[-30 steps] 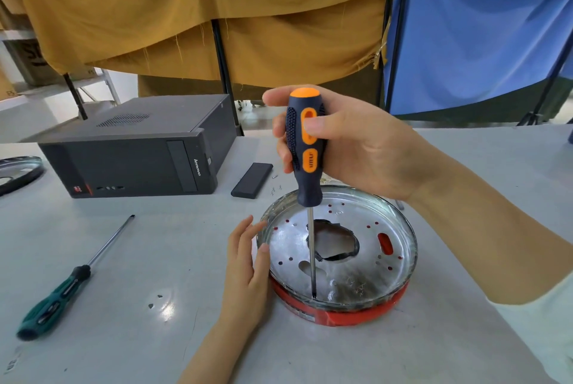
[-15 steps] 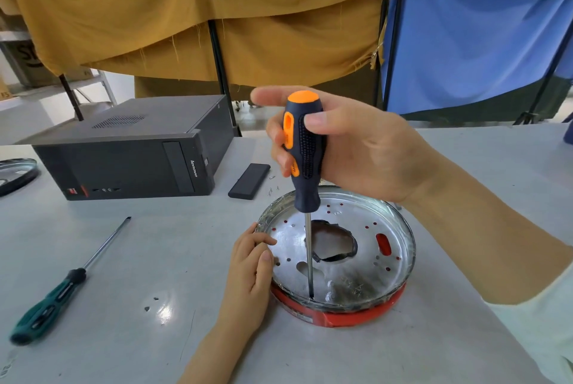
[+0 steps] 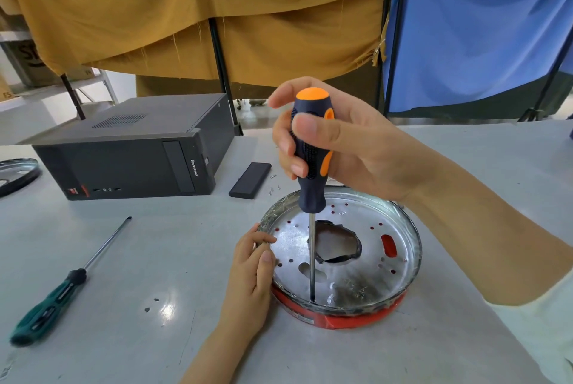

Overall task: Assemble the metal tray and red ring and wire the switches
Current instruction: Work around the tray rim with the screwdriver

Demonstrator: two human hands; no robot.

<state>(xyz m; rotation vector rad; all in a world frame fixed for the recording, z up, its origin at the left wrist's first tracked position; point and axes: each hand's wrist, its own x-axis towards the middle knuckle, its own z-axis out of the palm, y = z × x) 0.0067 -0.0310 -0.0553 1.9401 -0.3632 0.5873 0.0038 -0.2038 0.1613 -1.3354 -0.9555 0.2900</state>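
Metal tray sits on the red ring, both on the grey table. Behind the tray hang a yellow cloth and a blue cloth. Left of the tray lies a computer case, nearer a green screwdriver. The right hand grips an orange-blue screwdriver upright, tip inside the tray's near rim. The left hand holds the tray's left rim with curled fingers.

mustard cloth hanging far left | blue cloth hanging far right | grey table reflecting light
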